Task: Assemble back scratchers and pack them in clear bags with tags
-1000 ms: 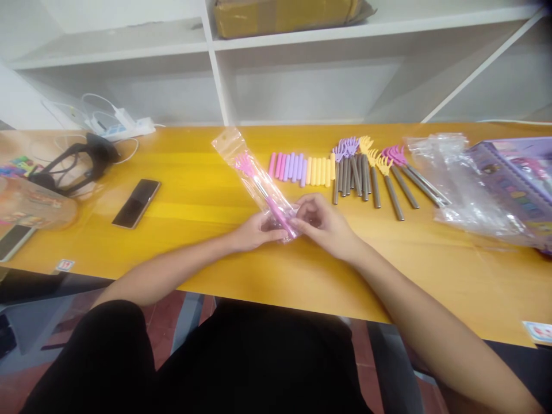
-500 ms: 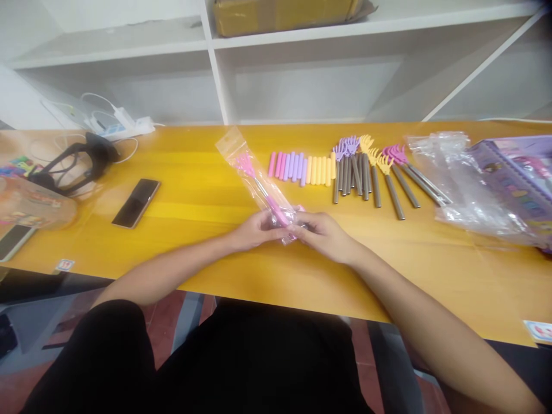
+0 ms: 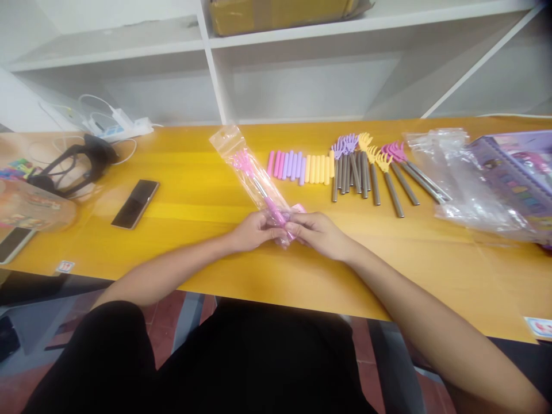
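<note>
A pink back scratcher (image 3: 260, 187) with a claw-shaped head and a metal shaft lies inside a clear plastic bag (image 3: 226, 140), slanting up to the left. Around the lower end of the bag, my left hand (image 3: 257, 231) is closed from the left side. My right hand (image 3: 319, 233) pinches the same end from the right, near the pink handle. Another bit of pink shows just behind my right fingers; what it is I cannot tell. Beyond my hands, a row of pink, purple and yellow tubes (image 3: 297, 167) lies beside several back scratchers (image 3: 351, 167) with purple, yellow and magenta heads.
Clear plastic bags (image 3: 466, 178) lie at the right against a purple box (image 3: 513, 172). A phone (image 3: 135, 203) rests on the left of the table (image 3: 194, 178). Farther left are a black strap-like object (image 3: 77, 167), a plastic container (image 3: 37, 204) and a power strip (image 3: 129, 129).
The bagged back scratcher has shifted slightly left at its top end. Both hands keep their hold, with small finger movement at the lower end.
</note>
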Motion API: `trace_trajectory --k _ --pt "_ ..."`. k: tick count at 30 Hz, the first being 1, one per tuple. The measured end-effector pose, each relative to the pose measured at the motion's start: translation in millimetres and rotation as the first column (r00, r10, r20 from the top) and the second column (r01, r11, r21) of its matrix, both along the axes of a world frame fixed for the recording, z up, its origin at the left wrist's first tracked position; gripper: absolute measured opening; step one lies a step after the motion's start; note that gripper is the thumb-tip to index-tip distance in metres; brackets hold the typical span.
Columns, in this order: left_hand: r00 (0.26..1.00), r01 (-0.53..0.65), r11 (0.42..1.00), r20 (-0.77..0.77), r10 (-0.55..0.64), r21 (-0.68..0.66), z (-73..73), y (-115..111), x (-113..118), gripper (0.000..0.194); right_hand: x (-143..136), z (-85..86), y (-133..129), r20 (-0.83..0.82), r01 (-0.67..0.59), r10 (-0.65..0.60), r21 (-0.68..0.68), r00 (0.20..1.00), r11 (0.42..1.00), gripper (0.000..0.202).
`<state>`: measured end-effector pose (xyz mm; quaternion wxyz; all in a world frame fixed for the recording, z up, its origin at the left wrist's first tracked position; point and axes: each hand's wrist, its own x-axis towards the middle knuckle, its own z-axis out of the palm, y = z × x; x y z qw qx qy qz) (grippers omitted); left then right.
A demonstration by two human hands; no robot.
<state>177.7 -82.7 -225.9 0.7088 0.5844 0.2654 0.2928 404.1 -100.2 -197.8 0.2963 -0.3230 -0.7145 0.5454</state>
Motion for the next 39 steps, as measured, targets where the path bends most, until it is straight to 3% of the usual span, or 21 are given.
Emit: trace_trajectory --k 13,26,33,39 --pt "0.999 0.01 0.996 -0.046 -0.005 0.093 3.5 -2 -3 0.055 2 -4.1 1 -0.028 -0.006 0.003 -0.099 1.0 0.995 0.059" --pt "0.998 0.05 0.998 0.024 -0.051 0.036 6.2 1 -1 0.057 -1 -5.7 -1 -0.175 -0.021 -0.03 -0.284 0.984 0.959 0.061" --pt "0.997 0.076 0.997 0.03 -0.077 0.017 7.7 -5 -2 0.079 0 -3.7 1 -0.187 0.049 -0.1 -0.259 0.977 0.965 0.066" --pt "0.991 0.111 0.994 0.071 -0.112 0.021 13.8 -6 -3 0.072 5 -2.0 2 -0.121 0.024 -0.055 -0.244 0.991 0.97 0.054"
